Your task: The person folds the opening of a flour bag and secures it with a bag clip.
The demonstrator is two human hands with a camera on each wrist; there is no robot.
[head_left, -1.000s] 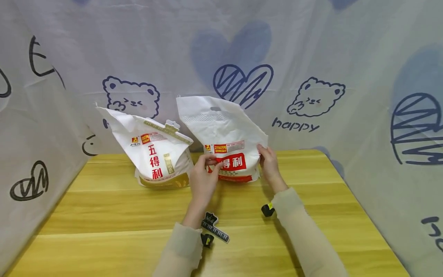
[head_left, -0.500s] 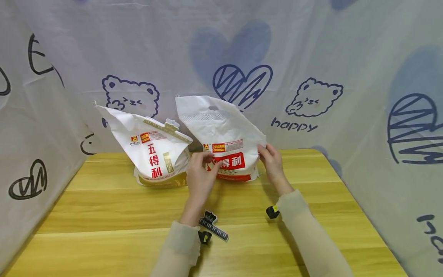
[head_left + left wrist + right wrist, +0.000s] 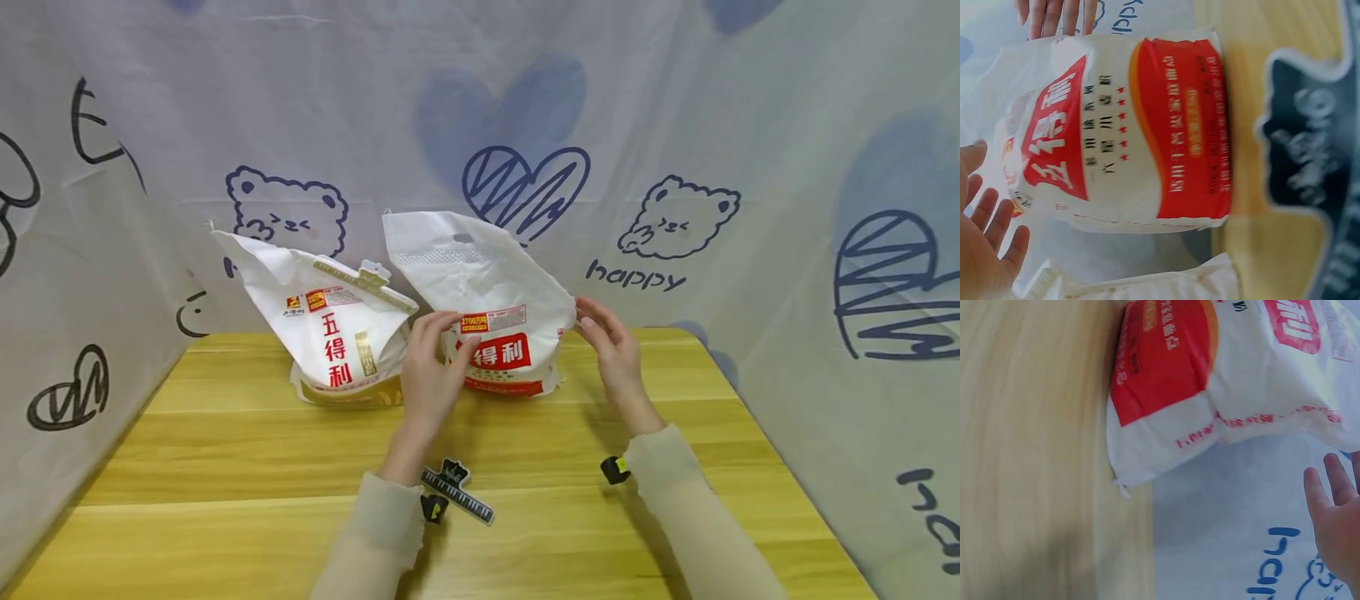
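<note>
A white flour bag [image 3: 491, 267] with red print stands upright, its flat top leaning left. My left hand [image 3: 431, 367] is at its left side; in the left wrist view, the left hand [image 3: 988, 237] has its fingers spread and not curled round anything. My right hand [image 3: 615, 358] is at the bag's right edge, fingertips at or very near it; contact is unclear. In the right wrist view the fingers of the right hand [image 3: 1338, 512] are extended beside the bag [image 3: 1260, 381]. A black clip [image 3: 457, 492] with piano-key print lies on the table by my left wrist.
A second white flour bag [image 3: 330, 325] with gold print stands to the left, its folded top held by a gold clip [image 3: 367, 283]. Both bags stand toward the back of the wooden table [image 3: 225, 467], before a patterned cloth [image 3: 675, 100].
My right hand has shifted right and slightly up, off its earlier hold on the bag's right side. My left hand has moved slightly left. The bags stay in place.
</note>
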